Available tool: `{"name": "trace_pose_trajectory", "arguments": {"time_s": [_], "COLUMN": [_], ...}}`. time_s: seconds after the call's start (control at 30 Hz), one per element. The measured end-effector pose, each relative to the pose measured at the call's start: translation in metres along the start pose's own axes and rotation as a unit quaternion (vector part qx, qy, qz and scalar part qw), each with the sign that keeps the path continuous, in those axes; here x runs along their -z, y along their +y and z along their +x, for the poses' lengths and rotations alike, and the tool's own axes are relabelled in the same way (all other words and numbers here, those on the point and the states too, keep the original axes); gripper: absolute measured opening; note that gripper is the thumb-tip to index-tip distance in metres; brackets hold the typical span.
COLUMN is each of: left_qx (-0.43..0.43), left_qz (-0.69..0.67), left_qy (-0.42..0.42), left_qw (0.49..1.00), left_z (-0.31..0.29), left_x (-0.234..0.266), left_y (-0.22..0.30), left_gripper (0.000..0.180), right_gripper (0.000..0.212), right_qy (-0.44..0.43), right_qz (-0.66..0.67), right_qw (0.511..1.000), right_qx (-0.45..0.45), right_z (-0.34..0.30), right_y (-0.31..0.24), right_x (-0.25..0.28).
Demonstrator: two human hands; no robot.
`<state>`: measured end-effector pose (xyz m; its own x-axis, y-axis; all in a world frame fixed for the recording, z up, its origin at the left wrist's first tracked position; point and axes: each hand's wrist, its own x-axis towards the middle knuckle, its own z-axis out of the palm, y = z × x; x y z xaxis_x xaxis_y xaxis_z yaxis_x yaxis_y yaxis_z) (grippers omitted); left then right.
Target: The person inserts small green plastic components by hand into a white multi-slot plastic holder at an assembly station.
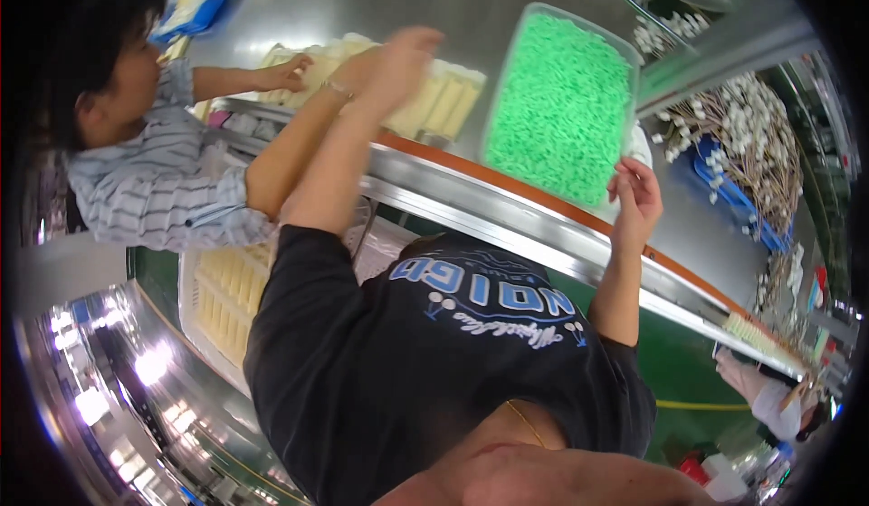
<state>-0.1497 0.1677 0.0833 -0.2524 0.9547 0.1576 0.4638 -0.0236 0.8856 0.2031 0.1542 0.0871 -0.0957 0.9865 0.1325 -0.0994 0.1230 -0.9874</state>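
Observation:
My left hand [407,67] is stretched out over a row of cream-coloured trays with slim pale sticks [444,103] on the metal bench. It is smeared by motion, so its grip does not show. A co-worker's arm runs close beside my left forearm, partly behind it. Bent fingers and thumb come near each other on my right hand [636,200], at the near right corner of a clear plastic bin [625,49]. Anything between those fingertips is too small to make out. Small bright green pieces [561,99] fill the bin.
At the left a co-worker [136,162] in a striped shirt reaches over the trays. White-tipped stems [742,135] lie with a blue tray [724,176] at the right. A brown strip [507,180] edges the bench. A crate of cream pieces [222,302] stands behind my left arm.

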Motion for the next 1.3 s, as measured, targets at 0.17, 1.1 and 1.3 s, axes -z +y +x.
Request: {"name": "trace_pose_trajectory", "arguments": {"time_s": [0.17, 1.1, 1.3], "left_qx": [-0.135, -0.114, -0.090], "left_qz": [0.077, 0.507, 0.422], "left_qy": [-0.106, -0.233, -0.280], "left_qw": [0.982, 0.822, 0.857], "left_z": [-0.012, 0.047, 0.062], "left_x": [-0.042, -0.023, -0.008], "left_y": [0.044, -0.092, -0.091], "left_gripper": [0.022, 0.027, 0.029], "right_gripper": [0.019, 0.016, 0.015], "right_qy": [0.001, -0.025, -0.046], "right_qz": [-0.015, -0.022, -0.035], "right_qw": [1.000, 0.996, 0.993], "right_qx": [-0.018, -0.078, -0.101], "right_z": [-0.001, -0.010, -0.004], "right_y": [0.003, 0.010, 0.013], "right_x": [0.008, 0.010, 0.010]}}
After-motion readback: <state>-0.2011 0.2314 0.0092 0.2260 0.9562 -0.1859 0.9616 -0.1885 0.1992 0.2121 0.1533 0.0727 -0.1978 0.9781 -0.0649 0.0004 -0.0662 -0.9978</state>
